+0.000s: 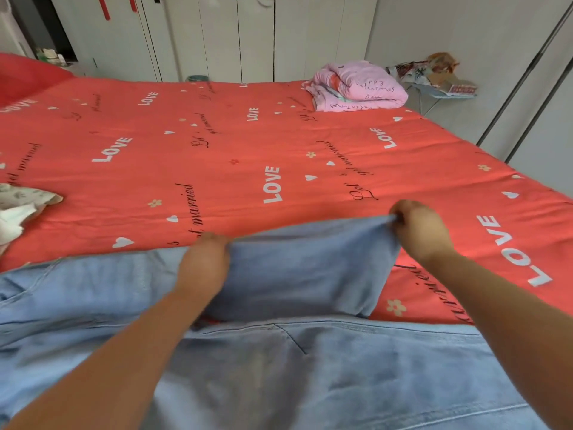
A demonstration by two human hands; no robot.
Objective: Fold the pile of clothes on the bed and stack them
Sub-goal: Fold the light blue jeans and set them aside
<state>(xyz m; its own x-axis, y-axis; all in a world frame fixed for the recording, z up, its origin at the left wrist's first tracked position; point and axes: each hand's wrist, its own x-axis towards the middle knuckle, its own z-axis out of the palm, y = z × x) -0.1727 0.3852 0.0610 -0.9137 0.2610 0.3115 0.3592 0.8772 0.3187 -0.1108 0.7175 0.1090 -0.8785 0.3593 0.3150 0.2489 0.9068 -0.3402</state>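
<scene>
On red bedspread (235, 144), left hand (203, 265) and right hand (421, 231) pinch frame-cropped denim garment (304, 268).

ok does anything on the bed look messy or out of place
Nothing spilled or damaged. Pale clothes lie crumpled at the left edge of the bed, not yet folded, and a pink blanket sits loosely bundled at the far corner. The left hand and right hand pinch the denim garment.

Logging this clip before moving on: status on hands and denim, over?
Left hand and right hand each pinch the denim garment at its far edge. Flap held up, fold not finished. Small clothes pile far left, clear of the work.
</scene>
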